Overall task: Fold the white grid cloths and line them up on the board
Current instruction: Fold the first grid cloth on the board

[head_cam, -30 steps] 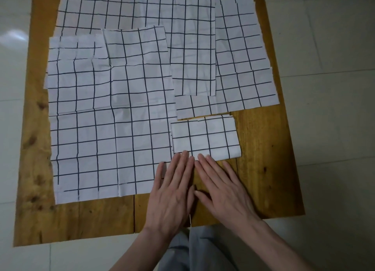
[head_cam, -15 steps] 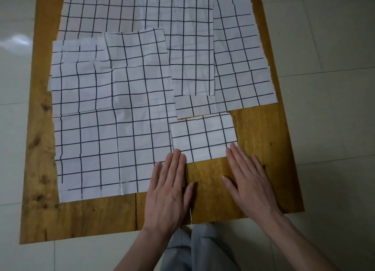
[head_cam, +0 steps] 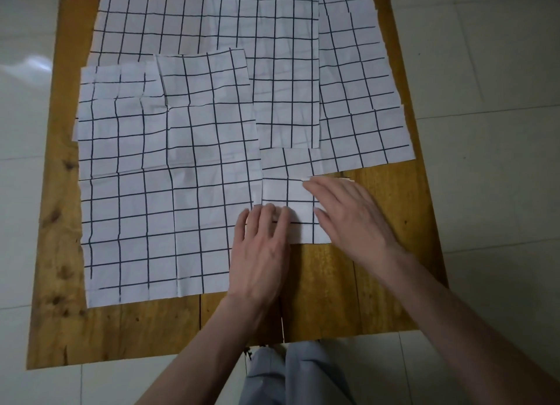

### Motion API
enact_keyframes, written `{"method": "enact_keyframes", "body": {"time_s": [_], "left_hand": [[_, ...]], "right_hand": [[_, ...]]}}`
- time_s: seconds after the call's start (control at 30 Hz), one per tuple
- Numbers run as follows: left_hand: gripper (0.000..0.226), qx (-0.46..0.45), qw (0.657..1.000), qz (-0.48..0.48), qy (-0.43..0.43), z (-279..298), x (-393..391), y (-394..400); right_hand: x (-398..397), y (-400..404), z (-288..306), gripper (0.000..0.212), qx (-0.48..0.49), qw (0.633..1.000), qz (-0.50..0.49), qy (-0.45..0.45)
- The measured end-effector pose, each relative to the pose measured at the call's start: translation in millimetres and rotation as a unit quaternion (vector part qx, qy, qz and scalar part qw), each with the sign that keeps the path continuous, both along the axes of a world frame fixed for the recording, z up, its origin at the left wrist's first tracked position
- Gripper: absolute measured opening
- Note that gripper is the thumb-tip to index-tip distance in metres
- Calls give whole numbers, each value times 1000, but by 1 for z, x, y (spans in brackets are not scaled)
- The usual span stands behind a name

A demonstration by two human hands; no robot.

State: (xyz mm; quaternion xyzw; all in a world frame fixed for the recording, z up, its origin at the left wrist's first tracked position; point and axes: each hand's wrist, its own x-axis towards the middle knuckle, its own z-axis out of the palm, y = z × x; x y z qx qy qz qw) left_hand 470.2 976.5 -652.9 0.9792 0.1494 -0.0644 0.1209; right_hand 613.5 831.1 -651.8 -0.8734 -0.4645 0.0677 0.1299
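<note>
Folded cloth [head_cam: 291, 210]: small white grid rectangle, creased
Hands: left hand [head_cam: 260, 253] and right hand [head_cam: 351, 216] flat, fingers spread, pressing it
Board [head_cam: 348, 289]: knotty wood

There is one small folded cloth [head_cam: 291, 204], and two hands lie on it: the left hand [head_cam: 260, 253] and the right hand [head_cam: 351, 213]. Flat cloths are spread out and lie over each other, so I cannot count them well; I see at least four, like the big near one [head_cam: 157, 216]. There is one wooden table [head_cam: 394, 253].
</note>
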Motion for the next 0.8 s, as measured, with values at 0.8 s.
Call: {"method": "enact_keyframes", "body": {"time_s": [0.8], "left_hand": [[53,-28,999,15,-23,-8,-53,-37]], "right_hand": [[-70,-5,5,62,-52,966,-242,74]]}}
